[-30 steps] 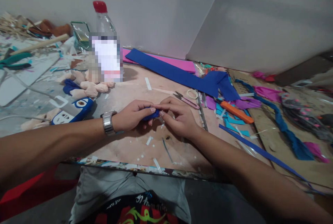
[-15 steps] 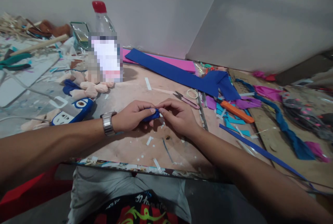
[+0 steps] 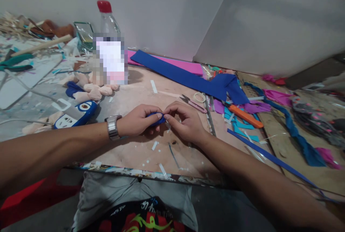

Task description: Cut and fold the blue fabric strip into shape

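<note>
A small bunched piece of blue fabric (image 3: 155,118) is held over the near middle of the table. My left hand (image 3: 138,119) is closed round it, thumb on top. The fingertips of my right hand (image 3: 184,121) pinch its right end, which they mostly hide. Just beyond my right hand lie pink-handled thread snips (image 3: 194,104) and a roll of clear tape (image 3: 199,97). Farther back, a long flat strip of blue fabric (image 3: 172,72) rests over pink fabric (image 3: 199,68).
On the left are a blue-and-white power strip (image 3: 78,114), peach fabric bundles (image 3: 94,91), green-handled pliers (image 3: 18,63) and a red-capped bottle (image 3: 109,25) behind a lit phone screen (image 3: 113,57). An orange utility knife (image 3: 245,115) lies among scraps on the right. A wall closes the back.
Both hands stay in nearly the same place. The blue fabric has turned slightly between the fingers and looks rounder. The view has shifted a little.
</note>
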A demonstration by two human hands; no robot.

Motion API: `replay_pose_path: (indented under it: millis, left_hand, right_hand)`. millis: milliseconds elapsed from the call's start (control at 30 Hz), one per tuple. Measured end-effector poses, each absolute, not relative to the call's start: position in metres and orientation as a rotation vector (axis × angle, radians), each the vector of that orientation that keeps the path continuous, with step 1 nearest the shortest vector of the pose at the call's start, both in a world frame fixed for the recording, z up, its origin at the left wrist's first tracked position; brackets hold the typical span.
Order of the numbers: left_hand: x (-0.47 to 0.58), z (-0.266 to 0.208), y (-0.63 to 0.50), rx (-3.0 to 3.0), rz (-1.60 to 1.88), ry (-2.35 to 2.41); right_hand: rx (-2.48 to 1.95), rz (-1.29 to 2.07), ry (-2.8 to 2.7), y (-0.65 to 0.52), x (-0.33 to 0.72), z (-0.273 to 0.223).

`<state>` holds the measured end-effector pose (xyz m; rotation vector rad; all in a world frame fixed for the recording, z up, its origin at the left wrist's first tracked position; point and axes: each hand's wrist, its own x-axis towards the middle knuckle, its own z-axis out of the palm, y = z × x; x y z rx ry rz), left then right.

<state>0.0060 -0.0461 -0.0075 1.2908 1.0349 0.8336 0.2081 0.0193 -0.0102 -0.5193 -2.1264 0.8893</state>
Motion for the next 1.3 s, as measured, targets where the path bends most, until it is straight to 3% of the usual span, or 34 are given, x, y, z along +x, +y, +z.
replay_pose_path:
  millis: [367, 933, 1100, 1300]
  left_hand:
    - [0.004, -0.007, -0.044, 1.195, 0.892, 1.018]
    - [0.006, -0.002, -0.047, 1.358, 0.836, 1.082]
    - [0.006, -0.004, -0.049, 1.455, 0.836, 1.123]
    - [0.005, -0.01, -0.05, 1.511, 0.853, 1.094]
  right_hand:
    - [-0.294, 0.659, -2.223, 0.027, 0.212, -0.012]
    - [-0.268, 0.647, -2.329, 0.026, 0.215, -0.004]
    - [-0.33, 0.745, -2.253, 0.021, 0.212, -0.004]
    - [-0.553, 1.089, -2.096, 0.019, 0.209, -0.011]
